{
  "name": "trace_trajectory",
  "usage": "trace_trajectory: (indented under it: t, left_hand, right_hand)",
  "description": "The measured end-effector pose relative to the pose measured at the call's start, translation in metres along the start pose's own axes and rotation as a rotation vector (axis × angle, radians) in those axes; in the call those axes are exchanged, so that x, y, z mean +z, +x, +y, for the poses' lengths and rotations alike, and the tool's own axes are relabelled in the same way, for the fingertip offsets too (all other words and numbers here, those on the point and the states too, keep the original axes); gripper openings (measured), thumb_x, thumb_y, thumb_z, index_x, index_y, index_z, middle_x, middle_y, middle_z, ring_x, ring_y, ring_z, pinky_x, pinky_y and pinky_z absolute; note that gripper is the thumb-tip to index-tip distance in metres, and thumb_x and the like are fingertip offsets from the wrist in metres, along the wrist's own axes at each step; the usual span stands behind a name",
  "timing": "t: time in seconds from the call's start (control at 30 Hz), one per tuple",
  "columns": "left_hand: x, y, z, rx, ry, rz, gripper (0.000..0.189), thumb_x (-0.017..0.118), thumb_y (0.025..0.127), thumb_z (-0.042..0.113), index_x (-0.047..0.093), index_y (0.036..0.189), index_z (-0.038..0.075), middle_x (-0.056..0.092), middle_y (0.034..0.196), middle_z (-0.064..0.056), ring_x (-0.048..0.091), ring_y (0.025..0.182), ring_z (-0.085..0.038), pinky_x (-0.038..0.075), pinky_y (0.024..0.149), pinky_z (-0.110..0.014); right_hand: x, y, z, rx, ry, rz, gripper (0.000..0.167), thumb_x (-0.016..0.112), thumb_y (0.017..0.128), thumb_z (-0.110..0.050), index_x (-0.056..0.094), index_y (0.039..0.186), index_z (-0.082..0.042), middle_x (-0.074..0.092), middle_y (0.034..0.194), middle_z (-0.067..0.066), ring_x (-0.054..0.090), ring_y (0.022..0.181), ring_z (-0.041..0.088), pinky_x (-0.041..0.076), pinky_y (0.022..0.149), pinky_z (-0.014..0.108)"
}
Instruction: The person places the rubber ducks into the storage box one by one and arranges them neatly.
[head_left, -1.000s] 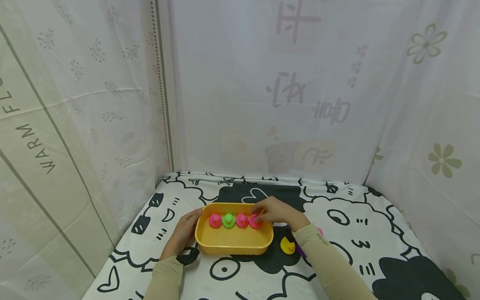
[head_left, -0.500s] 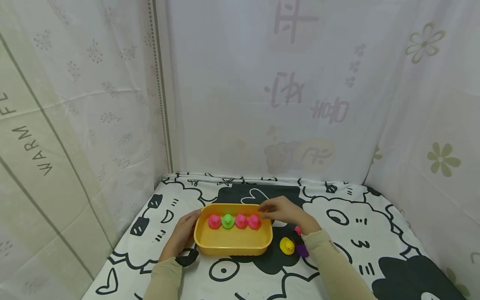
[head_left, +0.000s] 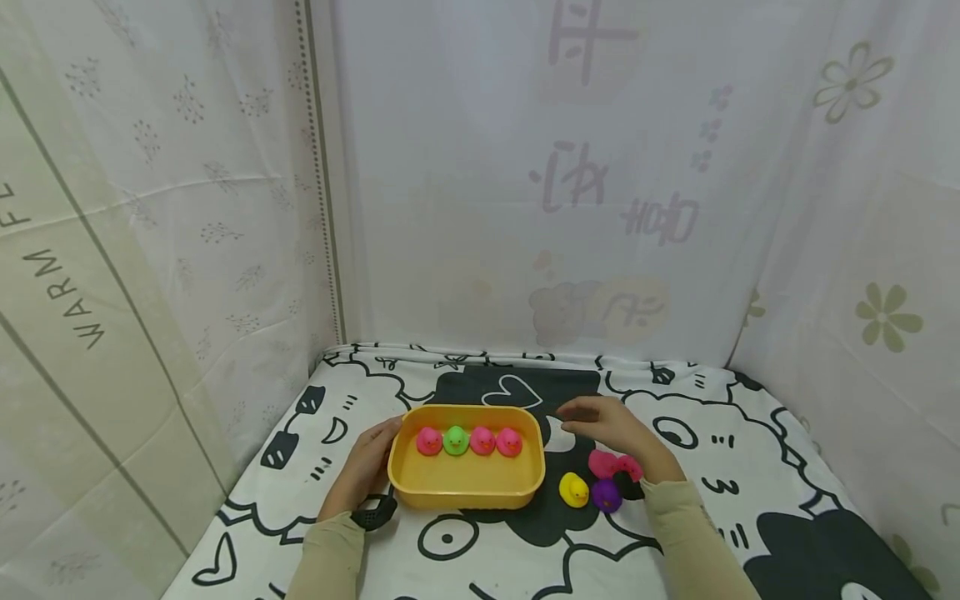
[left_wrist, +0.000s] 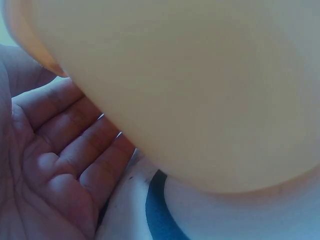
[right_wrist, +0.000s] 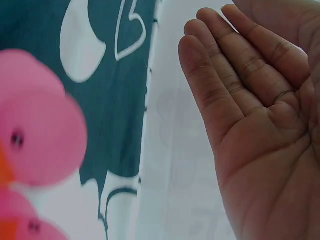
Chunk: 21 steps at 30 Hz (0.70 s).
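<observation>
My left hand (head_left: 367, 468) rests against the left side of a yellow tray (head_left: 465, 492). In the left wrist view, its extended fingers (left_wrist: 75, 120) lie along the tray's outer wall, with the tips hidden behind it. Inside the tray stand a green rubber duck (head_left: 456, 441) and several pink ones in one row; the rightmost pink duck (head_left: 509, 442) is near the right wall. My right hand (head_left: 618, 429) hovers right of the tray, holding nothing. Its fingers are nearly straight in the right wrist view. Pink ducks (right_wrist: 45, 135) show left of it there.
Right of the tray sit a yellow duck (head_left: 573, 490), a purple duck (head_left: 607, 495) and pink ducks (head_left: 602, 464), partly overlapped by the right wrist. A black-and-white cartoon cloth (head_left: 450, 567) covers the surface. Pale curtains (head_left: 465, 167) hang behind and at both sides.
My right hand has let go of the rightmost pink duck and moved right, out of the tray. More of the ducks on the cloth now shows. The left hand has stayed in place.
</observation>
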<state>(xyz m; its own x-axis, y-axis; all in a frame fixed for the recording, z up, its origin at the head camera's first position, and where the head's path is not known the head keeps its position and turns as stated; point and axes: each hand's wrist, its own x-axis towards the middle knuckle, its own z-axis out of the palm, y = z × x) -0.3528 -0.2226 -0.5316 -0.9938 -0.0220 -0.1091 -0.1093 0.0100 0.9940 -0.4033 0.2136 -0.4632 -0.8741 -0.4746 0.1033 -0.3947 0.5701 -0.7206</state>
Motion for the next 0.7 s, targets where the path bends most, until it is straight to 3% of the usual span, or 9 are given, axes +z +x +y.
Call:
trace_trajectory:
  t: [0.17, 0.4, 0.7]
  left_hand:
    - [0.0, 0.001, 0.0, -0.016, 0.017, 0.011, 0.066, 0.053, 0.099, 0.056, 0.052, 0.147, 0.01, 0.05, 0.15, -0.011, 0.052, 0.133, -0.029, 0.048, 0.104, -0.037]
    - [-0.003, 0.002, 0.0, -0.04, 0.001, 0.012, 0.067, 0.054, 0.099, 0.056, 0.051, 0.148, 0.01, 0.046, 0.153, -0.01, 0.046, 0.138, -0.029, 0.044, 0.108, -0.04]
    - [-0.001, 0.002, 0.001, -0.03, 0.008, 0.003, 0.065, 0.053, 0.099, 0.055, 0.052, 0.147, 0.011, 0.05, 0.151, -0.01, 0.052, 0.133, -0.028, 0.048, 0.104, -0.036]
  right_hand:
    - [-0.006, -0.014, 0.018, 0.024, 0.001, 0.054, 0.032, 0.074, 0.092, -0.036, 0.071, 0.12, -0.02, 0.071, 0.116, -0.001, 0.067, 0.11, 0.024, 0.058, 0.092, 0.041]
    - [-0.012, -0.023, 0.033, 0.061, 0.018, 0.049, 0.03, 0.074, 0.091, -0.036, 0.073, 0.117, -0.02, 0.071, 0.114, -0.001, 0.066, 0.109, 0.024, 0.058, 0.092, 0.044]
    - [-0.024, -0.032, 0.042, 0.103, 0.054, -0.074, 0.031, 0.074, 0.093, -0.031, 0.074, 0.117, -0.012, 0.073, 0.112, 0.004, 0.067, 0.106, 0.026, 0.06, 0.086, 0.038]
